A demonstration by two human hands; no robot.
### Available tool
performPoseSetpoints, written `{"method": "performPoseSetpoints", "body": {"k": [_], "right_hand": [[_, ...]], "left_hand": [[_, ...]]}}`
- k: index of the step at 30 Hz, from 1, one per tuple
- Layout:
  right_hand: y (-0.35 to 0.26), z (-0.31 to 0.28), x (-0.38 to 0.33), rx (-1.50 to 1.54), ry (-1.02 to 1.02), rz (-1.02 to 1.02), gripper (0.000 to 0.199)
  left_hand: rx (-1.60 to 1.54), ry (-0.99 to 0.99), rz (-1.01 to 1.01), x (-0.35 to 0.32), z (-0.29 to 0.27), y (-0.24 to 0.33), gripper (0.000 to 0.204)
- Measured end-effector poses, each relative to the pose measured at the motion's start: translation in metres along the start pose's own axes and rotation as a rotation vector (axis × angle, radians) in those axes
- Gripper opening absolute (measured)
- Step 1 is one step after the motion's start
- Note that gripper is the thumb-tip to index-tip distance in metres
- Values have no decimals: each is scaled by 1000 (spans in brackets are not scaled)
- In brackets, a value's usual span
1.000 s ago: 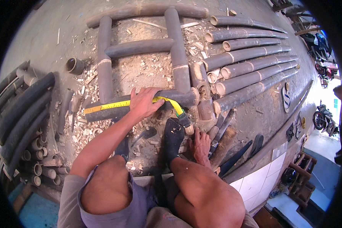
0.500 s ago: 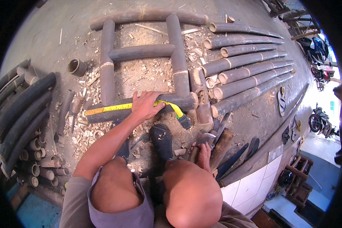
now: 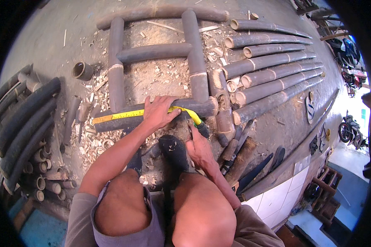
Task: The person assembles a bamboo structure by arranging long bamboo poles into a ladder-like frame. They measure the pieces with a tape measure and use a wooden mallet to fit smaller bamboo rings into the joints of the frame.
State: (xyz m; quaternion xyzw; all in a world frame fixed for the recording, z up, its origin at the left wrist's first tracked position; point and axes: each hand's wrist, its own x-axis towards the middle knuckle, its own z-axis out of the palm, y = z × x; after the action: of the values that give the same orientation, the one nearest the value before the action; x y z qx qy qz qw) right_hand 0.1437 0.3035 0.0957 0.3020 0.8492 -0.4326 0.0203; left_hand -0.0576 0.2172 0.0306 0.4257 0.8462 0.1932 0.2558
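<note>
A yellow tape measure [image 3: 127,114] lies stretched along the front bamboo pole [image 3: 152,121] of a dark bamboo frame. Across the tape and pole rests my left hand [image 3: 158,112], gripping them with its thumb over the tape. To its right the tape bends down to its dark case [image 3: 203,130]. My right hand [image 3: 199,148] is just below the case, fingers curled around something small and dark that I cannot make out. Whether that hand touches the case cannot be told. My feet are below the pole.
Several cut bamboo poles [image 3: 276,61] lie at the right. Curved dark bamboo pieces [image 3: 27,127] are stacked at the left. Wood chips [image 3: 97,136] cover the floor around the frame. Tools with handles [image 3: 231,149] lie right of my right hand, near a flip-flop [image 3: 309,108].
My right hand has moved up and left from beside my right knee, by a metal blade, to just below the tape case. My left hand stays on the tape and pole.
</note>
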Motion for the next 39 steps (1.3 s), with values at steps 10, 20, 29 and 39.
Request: {"method": "performPoseSetpoints", "body": {"k": [10, 20, 29, 39], "right_hand": [[16, 37, 17, -37, 79, 184, 32], [17, 45, 23, -95, 150, 97, 28], [39, 42, -13, -292, 12, 50, 29], [23, -16, 67, -527, 188, -57, 57]], "left_hand": [[-5, -7, -18, 0, -1, 2, 62], [-2, 6, -19, 0, 1, 2, 62], [8, 13, 0, 1, 4, -2, 60], [0, 111, 75, -6, 7, -5, 67]]}}
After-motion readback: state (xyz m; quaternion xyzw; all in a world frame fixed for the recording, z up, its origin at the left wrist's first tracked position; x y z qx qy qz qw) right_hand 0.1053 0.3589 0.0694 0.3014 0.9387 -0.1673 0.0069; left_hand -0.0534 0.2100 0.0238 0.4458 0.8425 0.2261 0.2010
